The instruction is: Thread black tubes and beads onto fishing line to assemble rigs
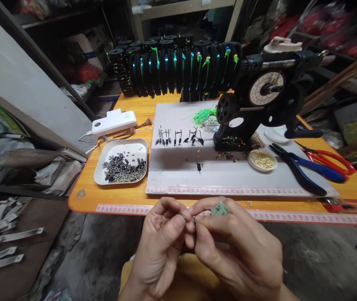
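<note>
Green and mottled, a scrap [219,208] sits tucked in the right hand [241,244], likely leaving thumb and forefinger free; from here I see that grip clamped on a tiny dark piece [194,220], just off the surface's [86,175] near edge. The left hand [162,238] pinches a grey bit [183,217], perhaps for steadiness.

Pinching a tiny dark bit [194,222] between left hand [161,242] and right hand [242,246], green lump [219,208] in the right too. Facing a counter [87,198]: white tray [118,146] past the left, blue pliers [319,167] past the right.
</note>
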{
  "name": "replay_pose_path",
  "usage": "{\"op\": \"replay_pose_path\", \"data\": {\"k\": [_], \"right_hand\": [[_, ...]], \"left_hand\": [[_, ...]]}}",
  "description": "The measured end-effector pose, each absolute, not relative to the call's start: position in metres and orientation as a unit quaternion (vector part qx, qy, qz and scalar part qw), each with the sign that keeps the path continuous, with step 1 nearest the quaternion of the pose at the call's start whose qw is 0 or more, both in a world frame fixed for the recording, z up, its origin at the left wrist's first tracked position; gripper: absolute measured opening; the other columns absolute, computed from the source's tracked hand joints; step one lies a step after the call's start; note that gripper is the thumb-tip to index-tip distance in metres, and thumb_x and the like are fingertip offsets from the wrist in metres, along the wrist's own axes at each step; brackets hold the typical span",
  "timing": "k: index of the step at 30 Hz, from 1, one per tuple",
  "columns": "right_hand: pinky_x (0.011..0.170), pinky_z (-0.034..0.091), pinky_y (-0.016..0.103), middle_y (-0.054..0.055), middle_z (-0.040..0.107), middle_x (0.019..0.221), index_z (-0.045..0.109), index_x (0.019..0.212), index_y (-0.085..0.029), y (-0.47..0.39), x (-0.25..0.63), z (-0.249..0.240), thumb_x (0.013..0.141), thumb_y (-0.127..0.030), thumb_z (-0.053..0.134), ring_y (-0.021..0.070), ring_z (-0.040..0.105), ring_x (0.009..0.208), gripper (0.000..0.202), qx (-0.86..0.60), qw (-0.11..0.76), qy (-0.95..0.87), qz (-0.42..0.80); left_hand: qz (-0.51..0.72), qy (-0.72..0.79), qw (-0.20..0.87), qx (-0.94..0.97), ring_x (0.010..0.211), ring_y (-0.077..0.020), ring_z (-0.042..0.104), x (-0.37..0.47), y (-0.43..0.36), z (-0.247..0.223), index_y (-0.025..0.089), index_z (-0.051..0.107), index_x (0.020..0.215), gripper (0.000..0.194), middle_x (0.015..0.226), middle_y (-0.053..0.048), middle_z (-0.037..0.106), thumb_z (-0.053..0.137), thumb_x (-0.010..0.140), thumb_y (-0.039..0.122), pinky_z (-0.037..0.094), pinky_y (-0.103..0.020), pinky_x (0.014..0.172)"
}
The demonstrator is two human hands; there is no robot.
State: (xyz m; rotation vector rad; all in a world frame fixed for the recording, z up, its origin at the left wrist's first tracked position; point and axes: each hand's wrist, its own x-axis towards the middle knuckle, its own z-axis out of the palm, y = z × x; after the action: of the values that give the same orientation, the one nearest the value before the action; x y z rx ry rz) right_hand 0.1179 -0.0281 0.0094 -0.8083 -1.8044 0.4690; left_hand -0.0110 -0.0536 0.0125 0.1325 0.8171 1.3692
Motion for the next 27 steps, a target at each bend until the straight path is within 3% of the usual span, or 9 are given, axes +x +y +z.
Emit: {"op": "replay_pose_path", "data": {"k": [6, 9, 12, 17, 22, 27], "right_hand": [[0.066, 0.062, 0.025, 0.005, 0.071, 0.072, 0.064, 0.089, -0.018, -0.03, 0.117, 0.008, 0.082, 0.0, 0.063, 0.018, 0.073, 0.078, 0.019, -0.326, 0.522, -0.769, 0.174], [0.07, 0.062, 0.026, 0.007, 0.072, 0.08, 0.065, 0.092, -0.017, -0.03, 0.119, 0.011, 0.085, 0.001, 0.058, 0.0181, 0.072, 0.084, 0.021, -0.331, 0.495, -0.772, 0.221], [0.073, 0.06, 0.023, 0.008, 0.072, 0.084, 0.068, 0.092, -0.016, -0.029, 0.124, 0.016, 0.088, -0.001, 0.057, 0.0164, 0.071, 0.086, 0.019, -0.328, 0.479, -0.768, 0.27], [0.078, 0.056, 0.021, 0.002, 0.073, 0.084, 0.072, 0.091, -0.02, -0.019, 0.137, 0.021, 0.092, -0.008, 0.063, 0.0142, 0.071, 0.088, 0.015, -0.331, 0.433, -0.755, 0.364], [0.079, 0.058, 0.03, 0.004, 0.072, 0.088, 0.072, 0.09, -0.021, -0.004, 0.145, 0.015, 0.092, -0.013, 0.063, 0.0189, 0.07, 0.089, 0.012, -0.291, 0.387, -0.764, 0.426], [0.091, 0.056, 0.039, 0.01, 0.066, 0.103, 0.069, 0.093, -0.02, 0.014, 0.161, 0.004, 0.092, -0.01, 0.058, 0.0238, 0.063, 0.108, 0.015, -0.278, 0.407, -0.835, 0.245]], "left_hand": [[0.632, 0.389, 0.662, 0.104, 0.052, -0.004, 0.062, -0.007, -0.056, 0.01, 0.02, 0.069, 0.078, 0.03, 0.069, 0.006, 0.07, 0.095, 0.063, 0.022, 0.053, -0.013, 0.053], [0.668, 0.429, 0.573, 0.203, 0.054, -0.0075, 0.064, -0.008, -0.059, 0.004, 0.024, 0.07, 0.081, 0.026, 0.073, 0.005, 0.073, 0.092, 0.068, 0.023, 0.057, -0.017, 0.055], [0.673, 0.454, 0.449, 0.372, 0.065, -0.0114, 0.07, -0.02, -0.06, -0.003, 0.028, 0.077, 0.09, 0.02, 0.077, 0.002, 0.076, 0.085, 0.076, 0.015, 0.059, -0.019, 0.063], [0.576, 0.439, 0.299, 0.622, 0.078, -0.0159, 0.073, -0.048, -0.054, -0.004, 0.031, 0.082, 0.099, 0.04, 0.085, -0.002, 0.077, 0.076, 0.078, -0.002, 0.058, -0.024, 0.074], [0.551, 0.423, 0.291, 0.658, 0.077, -0.0167, 0.072, -0.047, -0.049, 0.006, 0.03, 0.084, 0.09, 0.029, 0.085, -0.004, 0.074, 0.078, 0.079, 0.004, 0.057, -0.023, 0.072], [0.636, 0.364, 0.475, 0.488, 0.055, -0.0147, 0.064, -0.013, -0.057, 0.005, 0.034, 0.082, 0.085, 0.01, 0.073, -0.004, 0.076, 0.073, 0.089, 0.029, 0.052, -0.026, 0.056]]}}
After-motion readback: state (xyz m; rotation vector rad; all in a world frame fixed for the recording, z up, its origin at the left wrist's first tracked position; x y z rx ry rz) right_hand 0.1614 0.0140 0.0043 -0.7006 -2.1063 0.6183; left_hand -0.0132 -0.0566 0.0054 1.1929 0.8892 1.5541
